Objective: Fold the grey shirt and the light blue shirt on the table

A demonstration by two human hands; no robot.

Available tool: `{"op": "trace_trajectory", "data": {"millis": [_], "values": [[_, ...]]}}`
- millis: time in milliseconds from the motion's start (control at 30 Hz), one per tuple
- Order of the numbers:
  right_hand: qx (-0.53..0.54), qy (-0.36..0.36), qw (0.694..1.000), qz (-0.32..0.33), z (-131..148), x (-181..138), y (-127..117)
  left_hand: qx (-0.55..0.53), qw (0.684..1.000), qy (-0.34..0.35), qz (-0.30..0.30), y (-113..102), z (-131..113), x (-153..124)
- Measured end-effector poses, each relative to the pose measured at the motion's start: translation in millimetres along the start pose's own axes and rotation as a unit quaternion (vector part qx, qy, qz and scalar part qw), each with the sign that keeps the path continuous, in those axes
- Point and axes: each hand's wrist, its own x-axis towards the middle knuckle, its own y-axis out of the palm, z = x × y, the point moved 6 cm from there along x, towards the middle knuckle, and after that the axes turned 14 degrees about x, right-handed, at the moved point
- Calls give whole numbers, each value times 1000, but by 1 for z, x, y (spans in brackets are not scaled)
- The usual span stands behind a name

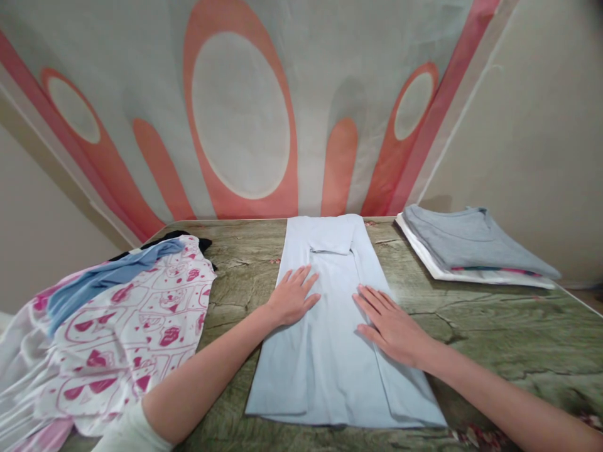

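A pale blue-white shirt (332, 351) lies lengthwise before me, its two sides folded in toward the middle and one short sleeve showing near the far end. On its left fold rests my left hand (294, 296), flat with the fingers spread. My right hand (393, 325) lies flat on the right fold, fingers stretched out and slightly apart. Neither hand grips the fabric. The shirt's near hem spreads wider than its far end, and small creases run down its middle.
Folded clothes, a grey shirt (471, 235) on top of white ones, are stacked at the back right. To the left lie loose clothes: a white garment with pink print (141, 333) and a blue one (108, 279). A patterned backdrop (311, 81) hangs behind the wood-patterned table (240, 285).
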Motion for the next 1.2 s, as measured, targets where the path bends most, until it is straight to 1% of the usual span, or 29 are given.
{"op": "trace_trajectory", "data": {"millis": [100, 200, 300, 367, 467, 567, 633, 700, 767, 833, 933, 1000, 1100, 1200], "values": [[0, -1, 1000, 0, -2, 0, 1, -7, 1000, -12, 18, -2, -3, -5], [-4, -1, 1000, 1, -4, -3, 1, -24, 999, 6, 28, -8, -13, -27], [-6, -4, 1000, -5, 0, -6, 2, -52, 996, 59, 35, -19, -29, -60], [0, -18, 1000, -4, 7, -7, 2, -76, 991, 100, 44, -26, -40, -81], [15, -43, 999, 12, 20, -7, 4, -109, 981, 148, 58, -37, -49, -100], [40, -60, 997, 32, 23, -8, -1, -139, 971, 181, 65, -49, -44, -109], [57, -66, 996, 28, 16, -14, -12, -147, 971, 176, 61, -57, -28, -115], [56, -76, 995, 12, 4, -24, -29, -135, 978, 152, 45, -63, -7, -123], [31, -114, 993, 16, -4, -38, -45, -104, 984, 143, 26, -69, 13, -135], [-10, -178, 983, 47, -1, -52, -56, -74, 984, 162, 10, -75, 22, -145], [-60, -271, 957, 88, 20, -64, -62, -46, 974, 220, -13, -83, 15, -153], [-64, -308, 945, 90, 38, -64, -63, -28, 966, 255, -28, -87, 4, -152], [-39, -320, 944, 68, 50, -58, -61, 0, 955, 295, -40, -88, -9, -146], [7, -308, 949, 74, 42, -57, -53, -21, 950, 308, -46, -85, -10, -144]]}}
